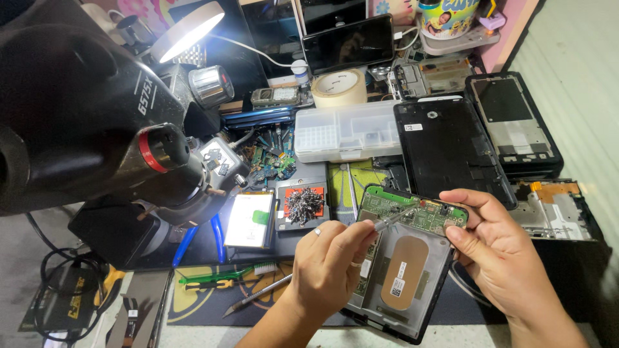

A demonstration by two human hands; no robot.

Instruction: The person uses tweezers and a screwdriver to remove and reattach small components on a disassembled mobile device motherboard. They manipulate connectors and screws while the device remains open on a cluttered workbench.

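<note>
Here, in the head view, the left hand (329, 261) pinched a thin metal tool (390, 221) in its fingers, tip on the green circuit board (419, 212) of an opened tablet (403, 270) lying near on the tabletop (193, 303). The right hand (496, 251) gripped the tablet's far right corner, fingers curled. Probing seemed underway; the next move called for steady, light pressure.

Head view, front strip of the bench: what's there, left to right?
Coiled black cable → green-handled brush → left hand holding a thin metal tool → opened tablet → right hand.
</note>
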